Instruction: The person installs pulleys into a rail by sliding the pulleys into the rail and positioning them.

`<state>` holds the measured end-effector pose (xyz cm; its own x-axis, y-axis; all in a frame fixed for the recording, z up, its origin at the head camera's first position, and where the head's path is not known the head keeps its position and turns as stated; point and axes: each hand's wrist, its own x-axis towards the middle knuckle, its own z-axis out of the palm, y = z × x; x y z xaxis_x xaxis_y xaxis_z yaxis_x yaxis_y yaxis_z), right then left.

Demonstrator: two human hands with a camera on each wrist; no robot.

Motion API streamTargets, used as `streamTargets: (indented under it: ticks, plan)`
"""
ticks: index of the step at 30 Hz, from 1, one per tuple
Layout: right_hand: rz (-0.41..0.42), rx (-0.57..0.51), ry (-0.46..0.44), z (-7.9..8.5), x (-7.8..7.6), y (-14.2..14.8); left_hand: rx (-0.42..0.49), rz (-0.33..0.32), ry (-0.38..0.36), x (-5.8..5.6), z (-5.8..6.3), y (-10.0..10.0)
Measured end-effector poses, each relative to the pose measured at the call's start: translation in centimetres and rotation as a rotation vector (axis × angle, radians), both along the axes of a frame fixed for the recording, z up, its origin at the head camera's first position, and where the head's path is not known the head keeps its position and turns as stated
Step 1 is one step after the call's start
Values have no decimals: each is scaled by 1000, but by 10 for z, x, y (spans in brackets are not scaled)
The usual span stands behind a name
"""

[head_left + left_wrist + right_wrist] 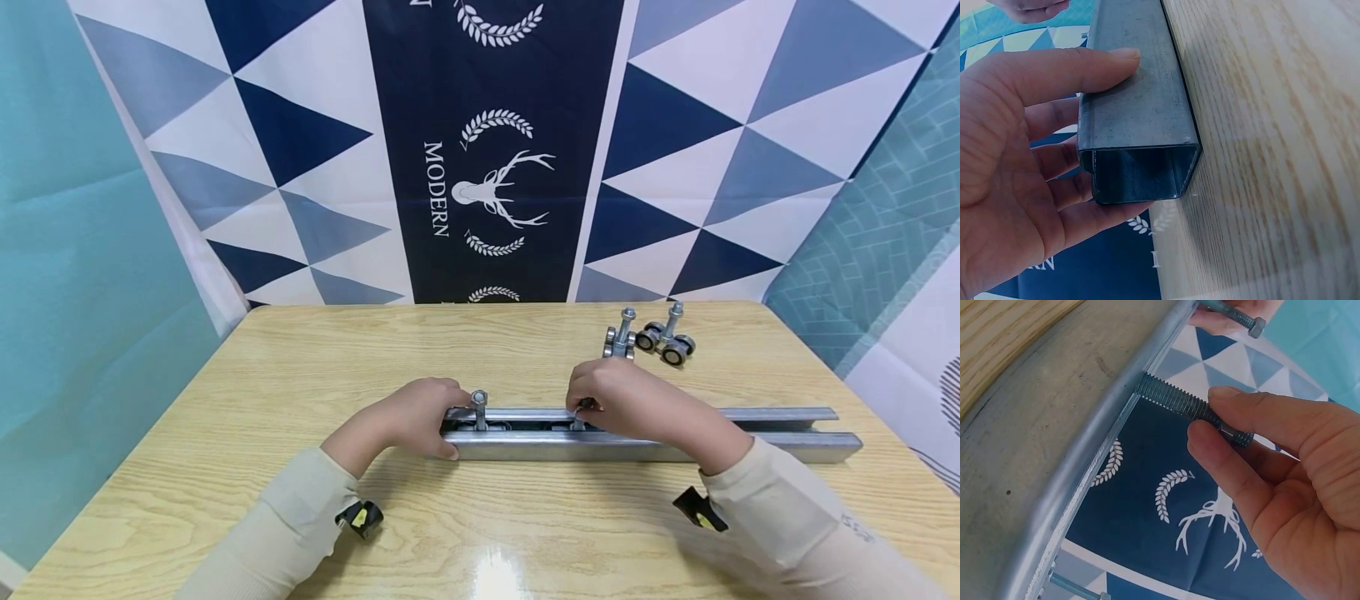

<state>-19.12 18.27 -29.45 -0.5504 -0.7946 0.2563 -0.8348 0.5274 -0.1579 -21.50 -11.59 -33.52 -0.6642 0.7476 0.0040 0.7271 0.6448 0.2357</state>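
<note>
A grey metal channel rail [570,447] lies on the wooden table with its slot facing up. My left hand [416,417] grips its left end, thumb on the near side and fingers on the far side; the hollow end shows in the left wrist view. Beside those fingers, a roller trolley's bolt [479,408] stands up out of the slot. Farther right, my right hand [626,400] pinches a second threaded bolt [1172,397] between thumb and index finger. This bolt also rises from the slot, and its lower part is hidden inside the rail.
Behind the rail, at the back right of the wooden table [337,350], are two more roller trolleys: one [621,337] partly behind my right hand, the other [667,337] just right of it. A patterned cloth [315,150] hangs along the table's back edge.
</note>
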Motion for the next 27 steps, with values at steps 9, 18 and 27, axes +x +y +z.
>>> streamTargets:
  ticks: [9,18,27]
  plan:
    - [2,-4,4,0,0,-1,4,2,-4,1,1,1]
    - [29,-21,-1,-3,-1,1,3,-1,-10,0,1,0]
    - [33,-12,3,7,-2,8,6,8,-16,0,-1,-1]
